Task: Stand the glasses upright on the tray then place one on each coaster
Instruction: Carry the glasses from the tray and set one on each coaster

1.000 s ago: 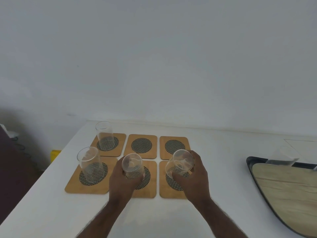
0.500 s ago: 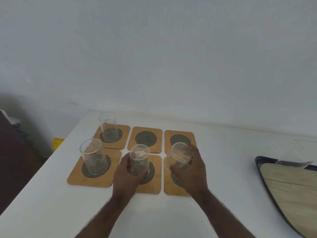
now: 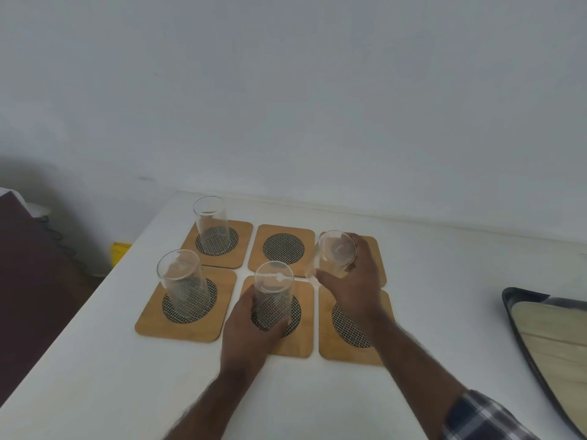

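Observation:
Six wooden coasters with dark mesh discs lie in a two-by-three grid on the white table. Clear glasses stand upright on the far left coaster [image 3: 242,231] and the near left coaster [image 3: 149,322]. My left hand [image 3: 251,325] grips a third glass [image 3: 273,287] standing on the near middle coaster [image 3: 301,344]. My right hand [image 3: 355,281] holds a fourth glass [image 3: 333,252], tilted, over the far right coaster [image 3: 378,249]. The far middle coaster [image 3: 282,249] and the near right coaster [image 3: 336,344] are bare. The tray [image 3: 514,315] shows at the right edge.
The white wall rises just behind the coasters. The table's left edge runs diagonally past the near left coaster, with a dark floor and a yellow object [image 3: 119,252] below. The tray has a dark rim and a pale wood-grain base.
My right hand has carried its glass from over the near right coaster toward the far right coaster. My left hand has brought its glass down onto the near middle coaster.

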Demonstrator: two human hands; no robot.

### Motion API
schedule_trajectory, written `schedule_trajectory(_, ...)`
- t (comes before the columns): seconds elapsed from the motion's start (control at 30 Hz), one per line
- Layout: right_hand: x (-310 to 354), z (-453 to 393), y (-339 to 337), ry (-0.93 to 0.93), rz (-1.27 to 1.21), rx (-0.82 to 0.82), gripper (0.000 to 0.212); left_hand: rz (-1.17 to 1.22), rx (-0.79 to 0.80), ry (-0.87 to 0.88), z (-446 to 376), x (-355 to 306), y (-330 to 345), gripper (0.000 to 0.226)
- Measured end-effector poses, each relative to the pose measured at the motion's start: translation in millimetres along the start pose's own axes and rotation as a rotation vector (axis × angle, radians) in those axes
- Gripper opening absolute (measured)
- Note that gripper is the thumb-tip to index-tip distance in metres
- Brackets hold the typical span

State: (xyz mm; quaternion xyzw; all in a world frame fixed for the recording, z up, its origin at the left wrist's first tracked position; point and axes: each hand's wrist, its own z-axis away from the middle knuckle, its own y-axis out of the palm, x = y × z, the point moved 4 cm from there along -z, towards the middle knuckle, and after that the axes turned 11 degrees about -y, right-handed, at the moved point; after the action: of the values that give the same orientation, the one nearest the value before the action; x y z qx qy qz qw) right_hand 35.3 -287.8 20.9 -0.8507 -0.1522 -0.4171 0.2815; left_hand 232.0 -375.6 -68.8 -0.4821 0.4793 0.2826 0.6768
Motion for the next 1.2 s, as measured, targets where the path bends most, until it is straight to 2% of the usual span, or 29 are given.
schedule_trajectory(0.63,-21.6,-69.2,77.2,0.064,0.009,0.108,0.082,-0.065,-0.019,0.016,-0.1,-1.4,-1.1,0.07)
schedule_trajectory(1.0,-28.3,-75.9,105.8,0.059,0.081,0.164,0.081,-0.084,-0.028,0.029,1.3,-1.6,-0.8,0.07)
schedule_trajectory(1.2,-32.7,-83.0,114.7,0.149,0.074,0.222,0.088,-0.074,-0.023,0.021,0.3,3.3,1.4,0.073)
